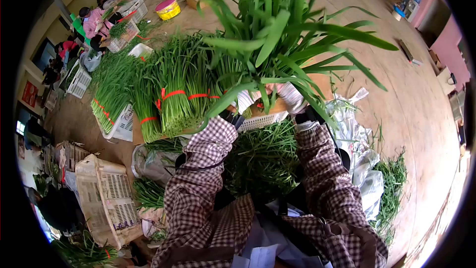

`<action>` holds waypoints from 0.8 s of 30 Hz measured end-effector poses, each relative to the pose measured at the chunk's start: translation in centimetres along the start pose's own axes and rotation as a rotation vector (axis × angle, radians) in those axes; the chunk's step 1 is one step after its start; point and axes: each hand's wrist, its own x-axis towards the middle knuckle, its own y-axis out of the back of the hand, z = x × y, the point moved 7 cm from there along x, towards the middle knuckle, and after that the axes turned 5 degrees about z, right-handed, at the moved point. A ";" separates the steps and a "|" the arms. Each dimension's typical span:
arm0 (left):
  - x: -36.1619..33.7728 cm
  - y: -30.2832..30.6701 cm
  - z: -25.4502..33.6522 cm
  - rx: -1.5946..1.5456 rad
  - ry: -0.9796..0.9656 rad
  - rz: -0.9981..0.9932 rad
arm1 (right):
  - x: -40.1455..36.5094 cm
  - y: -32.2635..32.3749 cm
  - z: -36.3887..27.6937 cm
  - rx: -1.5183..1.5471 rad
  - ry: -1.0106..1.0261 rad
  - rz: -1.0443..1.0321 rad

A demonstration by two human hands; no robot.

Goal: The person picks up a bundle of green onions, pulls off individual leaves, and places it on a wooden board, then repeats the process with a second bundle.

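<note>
Both my hands, in white gloves and checked sleeves, hold up one bunch of long green leaves point(277, 30) in front of me. My left hand point(244, 100) grips the stalks from the left, my right hand point(291, 97) from the right. The leaves fan upward and hide most of both hands. Below the hands a white plastic crate point(263, 120) holds loose green stalks point(263, 156).
Tied bundles with red bands point(168, 89) lie in a row to the left on white crates. An overturned cream crate point(106, 198) sits at lower left. Plastic sheeting point(359, 154) and loose greens point(394, 188) lie right. Other people point(94, 22) work at the far left. A yellow tub point(168, 9) stands behind.
</note>
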 end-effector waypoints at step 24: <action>-18.6 -3.1 11.3 -0.383 0.077 0.174 | -8.6 -9.5 -6.8 -0.014 0.003 -0.019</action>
